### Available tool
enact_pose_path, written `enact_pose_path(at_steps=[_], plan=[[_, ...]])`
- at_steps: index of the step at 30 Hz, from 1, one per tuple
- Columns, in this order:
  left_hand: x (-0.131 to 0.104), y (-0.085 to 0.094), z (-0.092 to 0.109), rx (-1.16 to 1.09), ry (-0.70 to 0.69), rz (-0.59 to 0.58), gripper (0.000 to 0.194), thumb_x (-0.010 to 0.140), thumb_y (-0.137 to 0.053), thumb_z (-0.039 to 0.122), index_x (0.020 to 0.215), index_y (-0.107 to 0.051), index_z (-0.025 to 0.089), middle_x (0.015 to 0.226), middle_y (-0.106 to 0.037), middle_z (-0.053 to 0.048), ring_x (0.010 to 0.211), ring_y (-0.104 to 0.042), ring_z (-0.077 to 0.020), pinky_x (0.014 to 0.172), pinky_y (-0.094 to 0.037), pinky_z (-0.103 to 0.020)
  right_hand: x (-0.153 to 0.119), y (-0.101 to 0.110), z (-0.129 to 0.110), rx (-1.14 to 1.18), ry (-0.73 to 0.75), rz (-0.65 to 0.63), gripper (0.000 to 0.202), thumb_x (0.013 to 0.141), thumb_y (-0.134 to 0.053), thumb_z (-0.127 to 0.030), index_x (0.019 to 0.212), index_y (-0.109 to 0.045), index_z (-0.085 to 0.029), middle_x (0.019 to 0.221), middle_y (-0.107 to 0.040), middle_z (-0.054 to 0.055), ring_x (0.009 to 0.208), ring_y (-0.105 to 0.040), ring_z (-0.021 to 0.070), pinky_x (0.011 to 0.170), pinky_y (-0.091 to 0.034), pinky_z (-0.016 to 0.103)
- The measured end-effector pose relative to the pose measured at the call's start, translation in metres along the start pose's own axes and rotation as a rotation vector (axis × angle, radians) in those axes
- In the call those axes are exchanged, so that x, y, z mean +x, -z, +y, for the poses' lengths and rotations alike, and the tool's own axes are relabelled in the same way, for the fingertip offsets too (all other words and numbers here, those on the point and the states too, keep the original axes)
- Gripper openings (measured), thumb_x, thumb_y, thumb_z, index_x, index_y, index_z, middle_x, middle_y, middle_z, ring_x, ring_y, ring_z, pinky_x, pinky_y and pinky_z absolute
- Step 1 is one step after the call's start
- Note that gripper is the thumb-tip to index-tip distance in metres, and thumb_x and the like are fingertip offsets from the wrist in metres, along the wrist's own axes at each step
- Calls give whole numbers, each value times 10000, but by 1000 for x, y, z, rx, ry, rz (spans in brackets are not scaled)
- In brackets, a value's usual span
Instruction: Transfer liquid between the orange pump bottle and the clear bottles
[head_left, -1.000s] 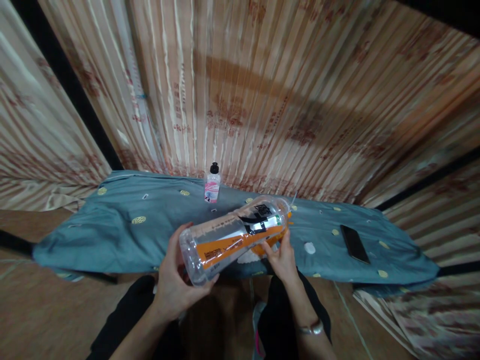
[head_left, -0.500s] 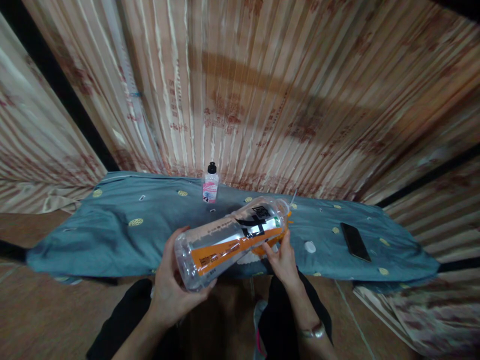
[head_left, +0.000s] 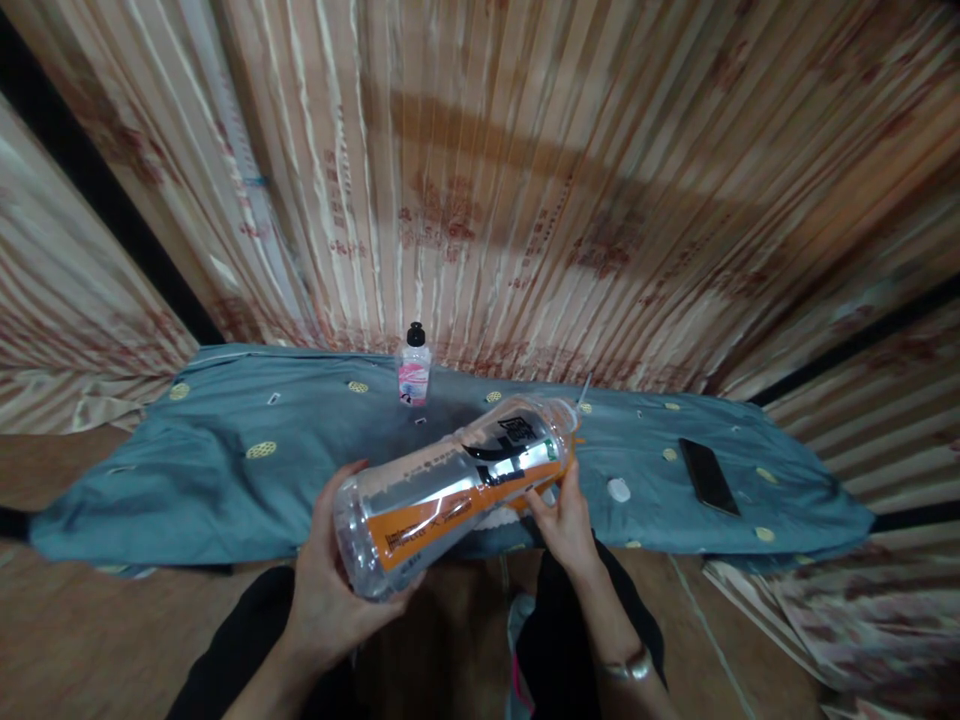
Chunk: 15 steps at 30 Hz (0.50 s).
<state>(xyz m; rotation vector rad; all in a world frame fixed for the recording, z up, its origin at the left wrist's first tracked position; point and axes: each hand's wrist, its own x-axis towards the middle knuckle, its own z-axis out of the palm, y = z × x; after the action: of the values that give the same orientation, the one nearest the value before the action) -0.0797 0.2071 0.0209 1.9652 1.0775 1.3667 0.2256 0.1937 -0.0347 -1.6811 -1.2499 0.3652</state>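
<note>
A clear plastic bottle (head_left: 450, 490) with an orange, silver and black label is held tilted across the front of the padded surface, its neck toward the upper right. My left hand (head_left: 330, 565) is wrapped round its base. Near the neck, the fingers of my right hand (head_left: 561, 515) are closed, partly hidden behind the bottle. An orange item (head_left: 577, 440) shows in part by those fingers; its kind is hidden. A thin pale stick (head_left: 584, 390) juts up beside the neck. A white round cap (head_left: 619, 490) lies just right of my right hand.
A small bottle (head_left: 414, 368) with a black cap and pink label stands at the back of the blue cloth-covered surface (head_left: 217, 480). A black phone (head_left: 709, 477) lies toward the right. Behind hangs a striped, patterned curtain (head_left: 450, 200); dark poles (head_left: 112, 190) slant at the sides.
The bottle's base and my left hand have shifted slightly left and down. My right hand stays by the neck. The view has moved a little.
</note>
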Motion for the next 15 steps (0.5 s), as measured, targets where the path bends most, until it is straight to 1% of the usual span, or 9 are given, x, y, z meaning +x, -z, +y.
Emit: enact_pose_path(at_steps=[3, 7, 9, 12, 15], plan=[[1, 1, 0, 4, -35, 0, 958, 787, -868, 349, 1585, -349, 242, 1150, -778, -78, 900, -831, -283, 748, -718, -346, 0, 1, -1, 7, -6, -1, 727, 886, -699, -498, 1498, -464, -186, 1310, -752, 159, 1201, -744, 345, 1033, -597, 494], [1, 0, -3, 51, -45, 15, 980, 760, -883, 364, 1582, -364, 241, 1190, -767, -96, 946, -827, -309, 785, -718, -377, 0, 1, -2, 14, -10, -2, 717, 883, -698, -499, 1484, -467, -184, 1300, -760, 156, 1179, -754, 336, 1019, -606, 481], [1, 0, -4, 62, -50, 24, 975, 759, -880, 382, 1577, -369, 241, 1178, -764, -95, 934, -826, -310, 778, -718, -384, 0, 0, -2, 12, -15, 0, 709, 877, -697, -502, 1466, -475, -177, 1285, -763, 165, 1166, -758, 346, 1005, -611, 490], [1, 1, -4, 58, -55, 21, 950, 774, -869, 406, 1568, -376, 234, 1156, -762, -96, 915, -825, -304, 766, -717, -389, 0, -1, 0, 2, -16, 9, 710, 871, -698, -507, 1452, -481, -162, 1289, -754, 185, 1185, -748, 365, 1027, -598, 516], [0, 2, -5, 50, -51, 12, 950, 779, -868, 412, 1570, -371, 239, 1170, -761, -97, 933, -824, -300, 779, -717, -389, 0, -1, 3, -7, 7, 24, 723, 874, -702, -500, 1477, -476, -173, 1301, -749, 176, 1202, -739, 360, 1044, -587, 517]])
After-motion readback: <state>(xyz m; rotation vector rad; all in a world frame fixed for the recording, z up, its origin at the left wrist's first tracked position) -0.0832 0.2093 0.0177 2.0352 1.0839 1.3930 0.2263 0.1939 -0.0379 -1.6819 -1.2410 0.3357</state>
